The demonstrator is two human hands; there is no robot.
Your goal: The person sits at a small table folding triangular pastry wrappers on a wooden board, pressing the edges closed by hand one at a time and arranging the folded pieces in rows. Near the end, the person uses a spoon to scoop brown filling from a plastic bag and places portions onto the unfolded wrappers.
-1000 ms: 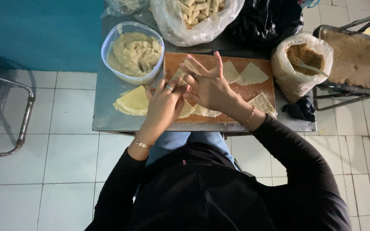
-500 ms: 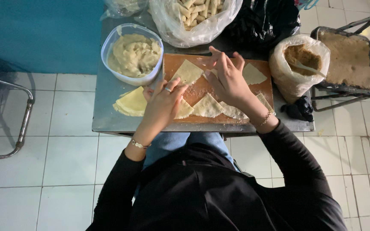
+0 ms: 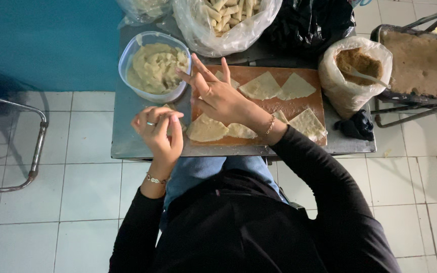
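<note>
While the right hand (image 3: 218, 96) reaches out over the near-left part of the wooden board (image 3: 289, 107), its fingers are spread wide and it holds nothing; the fingertips point toward the clear plastic tub of pale filling (image 3: 155, 66), which stands just off the board's far-left corner, and the foremost fingertip is at the tub's rim, though whether it touches cannot be told. The left hand (image 3: 159, 132) hovers off the board's left edge, over the grey metal worktop (image 3: 127, 126), with its fingers curled in toward the thumb; a small bit of pale pastry seems pinched there, but it is too hidden to be sure. A ring shows on that hand and a bracelet on each wrist.

On the board lie several triangular pastry sheets: two side by side along the far edge (image 3: 279, 87), one at the near-left corner (image 3: 206, 129) just under the right wrist, one next to it (image 3: 241, 131), and one toward the near-right corner (image 3: 308, 124). Beyond the board's far edge sits a clear plastic bag of rolled pastry sticks (image 3: 226, 17), with a black bag (image 3: 309, 23) beside it. Off the board's right edge stands an open bag of brown crumbs (image 3: 355, 71) with a spoon in it, and further right a tray of the same brown crumbs (image 3: 416, 60) rests on a metal frame.
</note>
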